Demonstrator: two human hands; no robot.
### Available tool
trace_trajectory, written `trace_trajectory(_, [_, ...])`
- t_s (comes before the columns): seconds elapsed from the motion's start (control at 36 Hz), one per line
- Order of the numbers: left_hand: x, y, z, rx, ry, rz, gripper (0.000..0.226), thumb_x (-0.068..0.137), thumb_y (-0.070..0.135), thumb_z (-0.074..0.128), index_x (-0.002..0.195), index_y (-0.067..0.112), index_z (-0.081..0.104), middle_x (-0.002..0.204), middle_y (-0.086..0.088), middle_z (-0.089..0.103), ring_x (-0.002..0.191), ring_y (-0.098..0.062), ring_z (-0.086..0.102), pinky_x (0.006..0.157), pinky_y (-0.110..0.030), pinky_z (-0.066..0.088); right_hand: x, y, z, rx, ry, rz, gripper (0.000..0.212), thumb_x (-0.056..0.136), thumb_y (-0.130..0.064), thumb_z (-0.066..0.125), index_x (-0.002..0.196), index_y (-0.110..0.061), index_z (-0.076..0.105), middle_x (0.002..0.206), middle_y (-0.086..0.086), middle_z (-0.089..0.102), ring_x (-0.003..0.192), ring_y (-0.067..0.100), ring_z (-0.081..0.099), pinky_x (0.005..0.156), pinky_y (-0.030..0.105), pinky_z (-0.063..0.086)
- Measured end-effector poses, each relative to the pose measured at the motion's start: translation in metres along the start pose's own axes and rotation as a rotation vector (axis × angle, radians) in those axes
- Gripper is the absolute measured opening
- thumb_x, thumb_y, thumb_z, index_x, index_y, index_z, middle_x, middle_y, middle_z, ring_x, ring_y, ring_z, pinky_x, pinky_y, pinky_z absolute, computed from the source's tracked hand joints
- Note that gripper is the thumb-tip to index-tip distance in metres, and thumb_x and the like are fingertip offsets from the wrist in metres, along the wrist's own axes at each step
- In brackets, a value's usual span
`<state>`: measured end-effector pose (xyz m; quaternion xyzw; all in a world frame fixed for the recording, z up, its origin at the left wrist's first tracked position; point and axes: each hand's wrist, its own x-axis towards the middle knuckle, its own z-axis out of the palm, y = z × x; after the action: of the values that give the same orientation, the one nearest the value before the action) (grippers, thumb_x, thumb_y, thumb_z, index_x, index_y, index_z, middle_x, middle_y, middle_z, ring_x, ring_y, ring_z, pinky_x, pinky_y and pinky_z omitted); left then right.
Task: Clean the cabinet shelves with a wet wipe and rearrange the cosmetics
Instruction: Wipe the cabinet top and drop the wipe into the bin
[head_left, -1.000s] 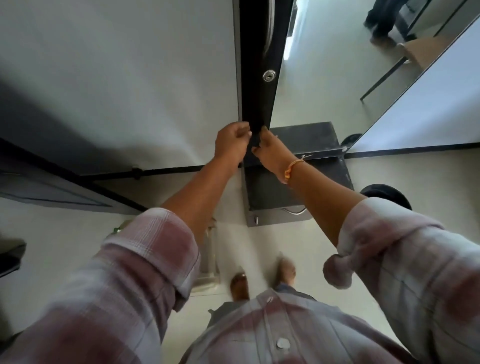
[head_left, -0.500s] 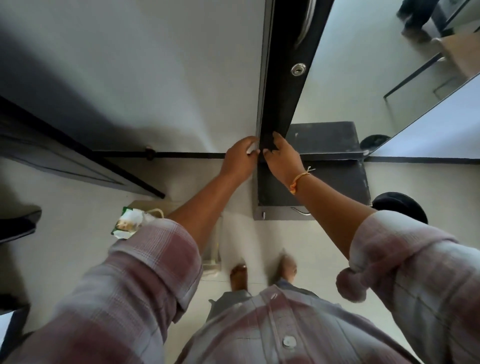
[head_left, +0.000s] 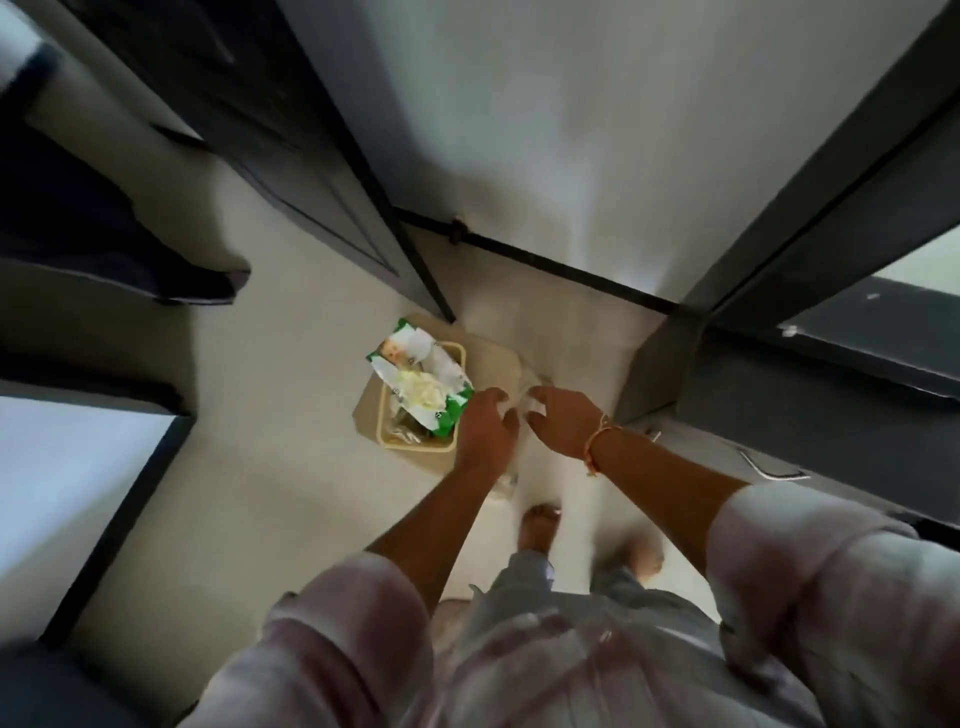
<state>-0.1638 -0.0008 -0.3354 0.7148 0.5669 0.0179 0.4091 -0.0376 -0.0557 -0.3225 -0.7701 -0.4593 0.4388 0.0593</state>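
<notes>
**Down at the pale floor**

Smooth cream floor (head_left: 270, 467) meets a white wall panel (head_left: 571, 130) and a dark grey cabinet door (head_left: 810, 218). On the floor stands a beige plastic basket (head_left: 415, 446) holding a green-and-white wet wipe pack (head_left: 415, 374). The left hand (head_left: 485, 431) and right hand (head_left: 563, 415) hang beside it, fingers bent. Blur hides whether they pinch anything.

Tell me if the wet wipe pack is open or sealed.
Open: a crumpled white wipe bulges from the wet wipe pack atop the beige basket.
</notes>
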Motion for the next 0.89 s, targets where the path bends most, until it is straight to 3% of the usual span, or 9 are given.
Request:
trace_trajectory(0.08, [0.013,-0.030,-0.017,0.015,0.096,-0.090,0.031,0.093,0.017,0.058,0.122,0.005,0.058,0.125,-0.012,0.060,0.118,-0.027,0.054,0.103,-0.031,0.039,0.017,-0.024,0.013,-0.056,-0.055,-0.050,0.057,0.101,-0.036,0.044,0.153,-0.017,0.030,0.155,0.009,0.037,0.142,0.027,0.034,0.116,0.033,0.025])
trace_trajectory(0.22, [0.047,-0.071,-0.038,0.046,0.170,-0.186,0.038,0.091,0.019,0.061,0.127,0.007,0.056,0.125,-0.012,0.060,0.118,-0.027,0.055,0.101,-0.034,0.042,0.041,-0.051,0.029,-0.146,-0.090,-0.100,0.056,0.099,-0.033,0.047,0.150,-0.015,0.033,0.147,0.012,0.047,0.135,0.029,0.044,0.111,0.035,0.034])
trace_trajectory(0.39, [0.082,-0.097,-0.038,0.162,0.026,-0.252,0.067,0.093,0.027,0.060,0.151,0.026,0.026,0.143,-0.018,0.039,0.128,-0.035,0.044,0.104,-0.041,0.040,0.057,-0.054,0.036,-0.169,-0.099,-0.091,0.056,0.098,-0.032,0.049,0.149,-0.014,0.035,0.143,0.012,0.051,0.132,0.030,0.047,0.108,0.036,0.037])
trace_trajectory(0.47, [0.096,-0.103,-0.034,0.256,-0.049,-0.203,0.074,0.094,0.030,0.058,0.154,0.030,0.015,0.142,-0.017,0.040,0.129,-0.034,0.043,0.103,-0.042,0.040,0.062,-0.047,0.035,-0.196,-0.095,-0.080,0.056,0.099,-0.033,0.048,0.149,-0.013,0.034,0.142,0.012,0.052,0.130,0.029,0.049,0.107,0.037,0.038])
trace_trajectory(0.67, [0.119,-0.108,-0.022,0.283,-0.083,-0.252,0.057,0.090,0.027,0.061,0.144,0.023,0.041,0.131,-0.017,0.043,0.121,-0.034,0.049,0.097,-0.041,0.043,0.067,-0.032,0.029,-0.219,-0.084,-0.053,0.056,0.100,-0.035,0.047,0.150,-0.014,0.033,0.142,0.010,0.052,0.131,0.027,0.048,0.107,0.038,0.040])
trace_trajectory(0.89, [0.123,-0.112,-0.019,0.157,0.177,-0.246,0.031,0.087,0.010,0.056,0.117,0.009,0.065,0.113,-0.012,0.065,0.105,-0.030,0.062,0.083,-0.034,0.049,0.068,-0.031,0.028,-0.196,-0.102,-0.055,0.056,0.100,-0.036,0.046,0.150,-0.015,0.034,0.144,0.010,0.050,0.132,0.027,0.047,0.109,0.039,0.040])
